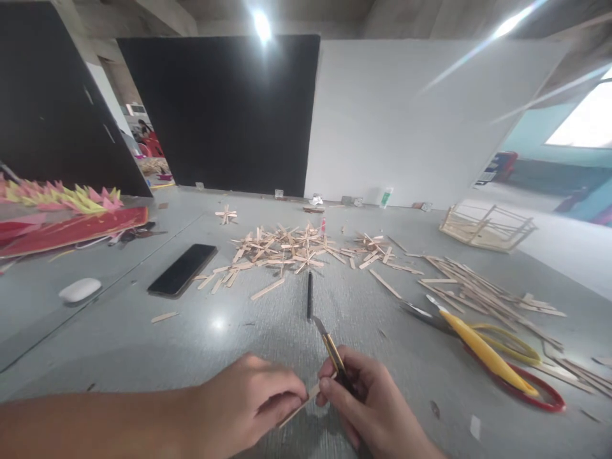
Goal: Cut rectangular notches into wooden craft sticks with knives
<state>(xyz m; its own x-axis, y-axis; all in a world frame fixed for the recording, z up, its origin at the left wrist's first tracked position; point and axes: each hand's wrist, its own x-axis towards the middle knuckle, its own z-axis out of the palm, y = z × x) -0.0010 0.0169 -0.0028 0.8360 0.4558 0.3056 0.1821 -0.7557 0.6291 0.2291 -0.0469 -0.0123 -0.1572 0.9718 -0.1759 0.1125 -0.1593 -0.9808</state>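
Note:
In my right hand point(366, 398) is a yellow and black craft knife point(331, 349), its blade pointing up and away from me. My left hand point(258, 401) pinches a thin flat wooden stick point(299, 411) just above the table. The stick's far end reaches the fingertips of my right hand. A slim black pen-like rod point(310, 296) lies straight ahead of the blade. Beyond it is a heap of short cut wooden strips point(282, 245), some joined into star shapes.
To the right lie scissors point(530, 379), a yellow-handled tool point(488, 354) and long wooden strips point(482, 290). A wooden frame point(488, 229) stands behind them. On the left are a phone point(183, 271), a white case point(80, 290) and a red board point(76, 233). Upright panels point(406, 121) close the back.

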